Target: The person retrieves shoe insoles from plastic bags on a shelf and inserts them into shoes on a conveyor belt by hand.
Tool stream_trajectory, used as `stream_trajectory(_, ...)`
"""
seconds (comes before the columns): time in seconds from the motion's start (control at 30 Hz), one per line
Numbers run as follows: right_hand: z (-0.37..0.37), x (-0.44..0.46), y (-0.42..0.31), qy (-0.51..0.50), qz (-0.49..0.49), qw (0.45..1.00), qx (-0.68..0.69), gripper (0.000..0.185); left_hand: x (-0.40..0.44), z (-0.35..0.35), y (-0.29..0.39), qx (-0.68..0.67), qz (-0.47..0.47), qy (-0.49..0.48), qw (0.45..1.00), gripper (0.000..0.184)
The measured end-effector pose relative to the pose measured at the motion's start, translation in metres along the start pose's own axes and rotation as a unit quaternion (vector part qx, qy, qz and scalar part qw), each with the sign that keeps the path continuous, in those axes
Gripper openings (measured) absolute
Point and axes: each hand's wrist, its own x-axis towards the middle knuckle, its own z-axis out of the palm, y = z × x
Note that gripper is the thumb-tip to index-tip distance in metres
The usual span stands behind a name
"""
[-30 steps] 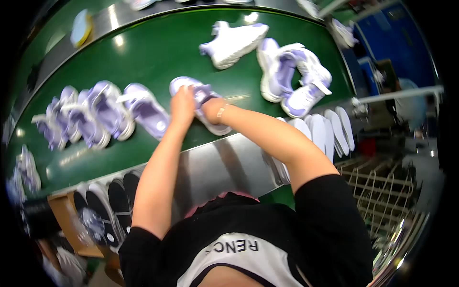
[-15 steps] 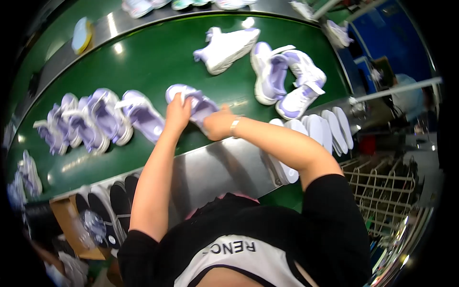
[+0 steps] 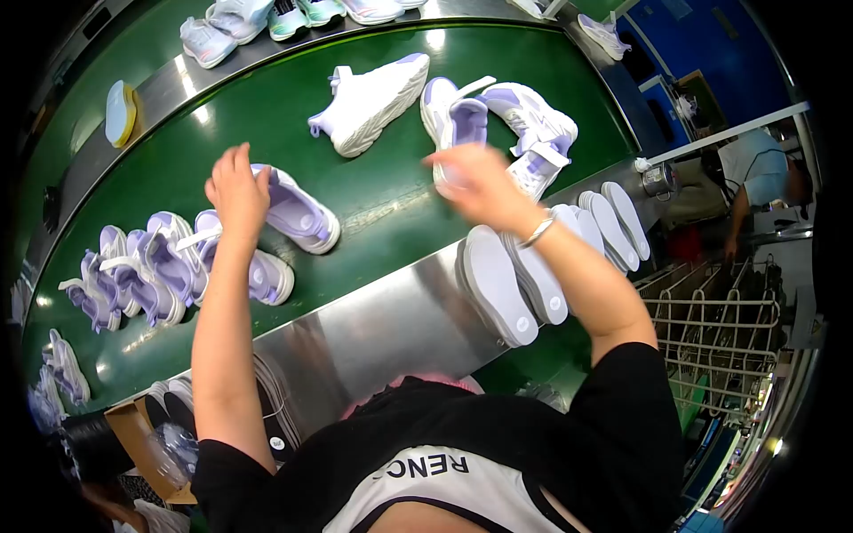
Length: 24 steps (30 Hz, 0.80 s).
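Observation:
A white and lilac sneaker (image 3: 306,218) lies on the green work surface, its opening up and a pale insole showing inside. My left hand (image 3: 238,197) is at its toe end, fingers apart and gripping nothing visible; whether the thumb touches the shoe I cannot tell. To the right, my right hand (image 3: 478,180), slightly blurred, hovers by an upright sneaker (image 3: 453,115) and partly covers it. Its fingers stretch leftward with nothing in them. Close by are another sneaker (image 3: 533,115) and one on its side (image 3: 373,102), sole toward me.
Several lilac sneakers (image 3: 147,271) stand in a row at left. Pale insoles (image 3: 502,284) lie along the metal ledge (image 3: 355,311). A cardboard box (image 3: 142,444) sits at lower left, a wire rack (image 3: 711,338) at right. Another person (image 3: 755,169) is at far right.
My left hand has moved left and up, off the sneaker's strap area. My right hand has left that sneaker and moved right and up to the upright one. The view has shifted.

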Motion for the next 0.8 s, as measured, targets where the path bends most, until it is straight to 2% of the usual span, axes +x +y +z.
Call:
stream_trajectory(0.07,-0.045,-0.021,0.063,0.108,0.08,0.987,-0.092,0.025,0.027,0.013,0.012,-0.058,0.037,0.018,0.997,0.038)
stream_trajectory(0.1,-0.066,-0.036,0.098,0.115,0.131,0.96,-0.22,0.027,0.039,0.023,0.021,-0.105,0.054,0.007,0.993,0.038)
stream_trajectory(0.13,-0.08,-0.051,0.126,0.102,0.191,0.938,-0.271,0.029,0.048,0.036,0.033,-0.119,0.038,-0.03,0.992,0.038)
stream_trajectory(0.17,-0.093,-0.062,0.148,0.006,0.299,0.918,-0.26,0.038,0.057,0.049,0.043,-0.14,-0.019,-0.101,0.985,0.046)
stream_trajectory(0.23,-0.097,-0.093,0.195,-0.089,0.197,0.931,-0.294,0.036,0.073,0.096,0.053,-0.205,-0.123,-0.191,0.952,0.061)
stream_trajectory(0.3,-0.091,-0.094,0.203,-0.196,0.184,0.921,-0.283,0.046,0.081,0.138,0.06,-0.251,-0.152,-0.216,0.931,0.075)
stream_trajectory(0.33,-0.086,-0.091,0.199,-0.209,0.184,0.913,-0.298,0.046,0.084,0.151,0.065,-0.243,-0.143,-0.219,0.934,0.084)
stream_trajectory(0.37,-0.081,-0.089,0.215,-0.188,0.123,0.936,-0.271,0.038,0.086,0.164,0.069,-0.237,-0.144,-0.22,0.935,0.084)
stream_trajectory(0.43,-0.081,-0.078,0.219,-0.191,0.086,0.926,-0.315,0.034,0.093,0.165,0.08,-0.354,-0.193,-0.298,0.865,0.09)
stream_trajectory(0.47,-0.081,-0.077,0.228,-0.172,0.106,0.919,-0.339,0.033,0.094,0.162,0.08,-0.365,-0.187,-0.321,0.854,0.091)
stream_trajectory(0.5,-0.084,-0.077,0.239,-0.152,0.127,0.911,-0.363,0.033,0.099,0.145,0.092,-0.355,-0.189,-0.326,0.856,0.091)
stream_trajectory(0.53,-0.092,-0.075,0.248,-0.097,0.145,0.904,-0.39,0.033,0.104,0.126,0.105,-0.249,-0.171,-0.347,0.888,0.09)
stream_trajectory(0.57,-0.097,-0.073,0.265,-0.063,0.221,0.89,-0.393,0.032,0.106,0.11,0.119,-0.14,-0.152,-0.363,0.909,0.088)
stream_trajectory(0.6,-0.105,-0.07,0.278,-0.039,0.301,0.863,-0.403,0.03,0.101,0.097,0.137,-0.078,-0.145,-0.294,0.941,0.083)
stream_trajectory(0.67,-0.11,-0.07,0.312,0.029,0.337,0.841,-0.423,0.028,0.082,0.077,0.164,-0.014,-0.057,-0.189,0.98,0.068)
stream_trajectory(0.7,-0.112,-0.066,0.32,0.046,0.346,0.83,-0.434,0.028,0.069,0.076,0.174,0.018,-0.037,-0.177,0.983,0.065)
stream_trajectory(0.73,-0.109,-0.066,0.326,0.067,0.346,0.831,-0.43,0.028,0.056,0.075,0.187,0.004,-0.055,-0.211,0.976,0.065)
stream_trajectory(0.77,-0.103,-0.065,0.33,0.086,0.346,0.83,-0.428,0.028,0.04,0.078,0.193,-0.093,-0.083,-0.262,0.957,0.064)
stream_trajectory(0.8,-0.101,-0.066,0.328,0.079,0.357,0.854,-0.371,0.027,0.029,0.084,0.2,-0.131,-0.053,-0.268,0.953,0.062)
